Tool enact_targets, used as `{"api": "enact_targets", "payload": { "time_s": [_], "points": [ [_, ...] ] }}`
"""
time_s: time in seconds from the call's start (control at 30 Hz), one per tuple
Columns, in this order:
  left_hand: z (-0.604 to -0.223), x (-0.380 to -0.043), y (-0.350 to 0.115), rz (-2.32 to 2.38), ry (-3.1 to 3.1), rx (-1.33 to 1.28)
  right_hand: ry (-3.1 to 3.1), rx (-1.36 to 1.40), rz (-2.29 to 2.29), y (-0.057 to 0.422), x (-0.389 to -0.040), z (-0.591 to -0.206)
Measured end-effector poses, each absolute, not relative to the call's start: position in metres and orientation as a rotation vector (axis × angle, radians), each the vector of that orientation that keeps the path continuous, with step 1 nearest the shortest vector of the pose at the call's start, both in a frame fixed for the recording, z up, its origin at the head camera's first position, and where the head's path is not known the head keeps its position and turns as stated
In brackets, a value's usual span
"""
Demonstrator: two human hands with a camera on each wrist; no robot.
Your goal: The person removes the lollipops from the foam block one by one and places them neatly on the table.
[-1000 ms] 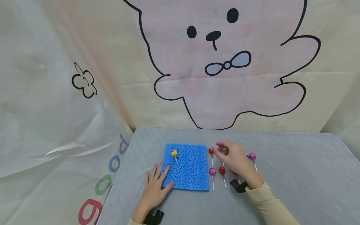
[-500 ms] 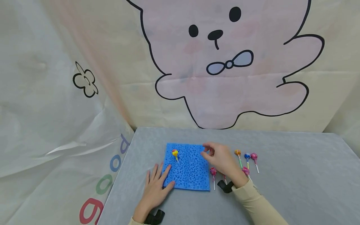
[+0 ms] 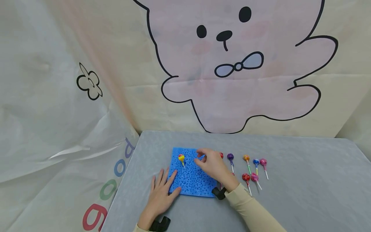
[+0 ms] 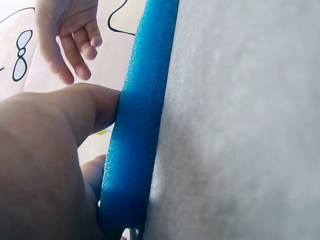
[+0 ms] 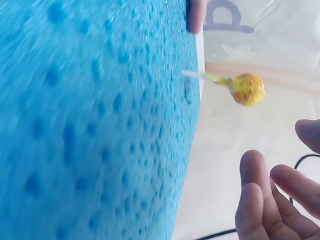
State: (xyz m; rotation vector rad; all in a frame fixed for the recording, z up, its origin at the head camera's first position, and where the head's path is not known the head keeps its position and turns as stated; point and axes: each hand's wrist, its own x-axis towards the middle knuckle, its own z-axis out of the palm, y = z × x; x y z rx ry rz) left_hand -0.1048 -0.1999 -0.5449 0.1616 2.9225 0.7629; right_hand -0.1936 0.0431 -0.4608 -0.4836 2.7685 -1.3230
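A yellow lollipop (image 3: 181, 158) stands with its stick in the upper left part of a blue foam block (image 3: 192, 185). In the right wrist view the yellow lollipop (image 5: 248, 90) juts out from the pitted foam face (image 5: 115, 140). My left hand (image 3: 160, 197) rests on the block's left edge with fingers spread. The left wrist view has my thumb (image 4: 97, 105) on top of the foam's edge (image 4: 135, 115). Above the block's upper right part is my right hand (image 3: 213, 164), fingers loosely bent, holding nothing. It partly hides the foam and some lollipops behind it.
Right of the block, several lollipops lie on the grey table (image 3: 304, 180): purple (image 3: 230, 157), orange (image 3: 246, 158), blue (image 3: 256, 161), red (image 3: 245, 177) and pink ones (image 3: 263, 162). A printed cloth (image 3: 261, 96) hangs behind the table.
My right hand has moved left, from over the lollipops to over the foam block, uncovering the purple, orange and blue lollipops. My left hand has stayed on the block.
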Motion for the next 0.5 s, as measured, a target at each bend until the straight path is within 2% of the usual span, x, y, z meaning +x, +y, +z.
{"api": "enact_targets", "payload": {
  "time_s": [0.5],
  "points": [
    [-0.545, -0.105, -0.2, 0.77, 2.914, 0.165, 2.735, -0.592, -1.314, 0.007, -0.199, -0.464]
  ]
}}
